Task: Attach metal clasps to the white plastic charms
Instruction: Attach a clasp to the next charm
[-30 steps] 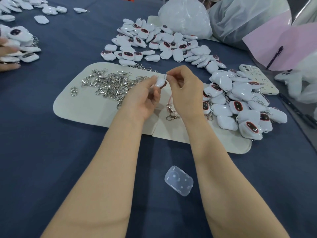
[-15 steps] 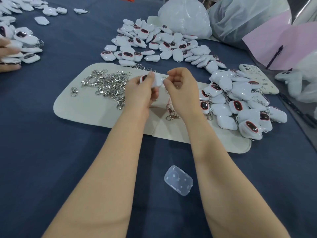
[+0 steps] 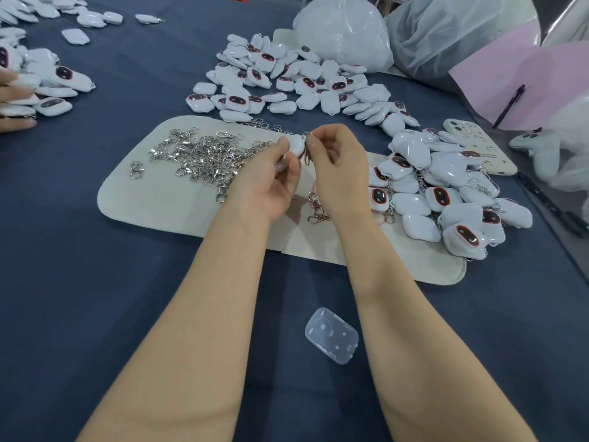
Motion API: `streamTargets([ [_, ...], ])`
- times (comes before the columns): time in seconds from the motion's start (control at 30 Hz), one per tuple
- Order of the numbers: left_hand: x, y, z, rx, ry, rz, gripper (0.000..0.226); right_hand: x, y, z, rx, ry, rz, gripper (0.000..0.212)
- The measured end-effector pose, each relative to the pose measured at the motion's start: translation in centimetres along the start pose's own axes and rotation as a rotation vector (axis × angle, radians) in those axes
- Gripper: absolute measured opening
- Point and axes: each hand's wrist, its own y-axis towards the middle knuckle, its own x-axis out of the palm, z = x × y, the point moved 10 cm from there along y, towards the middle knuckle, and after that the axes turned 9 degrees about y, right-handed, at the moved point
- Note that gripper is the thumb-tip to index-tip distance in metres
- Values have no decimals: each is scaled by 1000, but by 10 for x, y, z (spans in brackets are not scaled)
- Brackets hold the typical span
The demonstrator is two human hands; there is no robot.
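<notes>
My left hand [image 3: 266,181] pinches a white plastic charm [image 3: 297,145] above the cream felt mat [image 3: 153,202]. My right hand [image 3: 339,164] pinches a metal ring at the charm's top edge; a clasp and chain [image 3: 317,208] dangle below it between my wrists. A heap of loose silver clasps [image 3: 204,157] lies on the mat to the left. A pile of charms without clasps [image 3: 296,81] sits behind the mat. Charms with clasps fitted [image 3: 446,199] are heaped at the right.
A clear plastic lid [image 3: 331,334] lies on the blue cloth near me. Another person's hand [image 3: 12,103] works a charm pile [image 3: 47,81] at far left. A phone [image 3: 478,145], plastic bags [image 3: 347,30] and pink sheet [image 3: 526,78] fill the back right.
Both hands shifted slightly and turned the charm; it now sits upright between my fingertips with my right fingers at its top. The dangling clasp stayed below.
</notes>
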Motion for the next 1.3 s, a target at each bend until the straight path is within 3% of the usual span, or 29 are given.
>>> streamTargets([
  [0.23, -4, 0, 6, 113, 179, 74, 17, -6, -1, -11, -96, -133, 39, 7],
  [0.4, 0, -11, 39, 455, 590, 182, 14, 2, -1, -10, -109, -320, -81, 9],
  [0.53, 12, -22, 52, 641, 791, 172, 14, 4, 1, -3, -70, -372, -143, 9],
  [0.73, 4, -17, 51, 594, 757, 212, 14, 1, 1, 10, 98, -189, -185, 38],
  [0.87, 15, -14, 40, 533, 730, 126, 19, 3, 2, 10, 179, -91, -242, 25],
  [0.93, 19, -15, 36, 512, 651, 105, 11, -10, 7, 4, 158, -117, -143, 17],
  [1.03, 8, -18, 42, 507, 541, 179, 11, -68, 14, -20, 33, -236, 265, 19],
  [1.13, -17, -23, 51, 514, 424, 337, 12, -117, 6, -32, 35, -489, 588, 33],
  [1.2, -28, -23, 55, 518, 358, 418, 14, -115, 2, -43, -55, -566, 631, 38],
  [1.3, -21, -20, 63, 537, 321, 432, 16, -60, 20, -41, -143, -413, 378, 33],
])
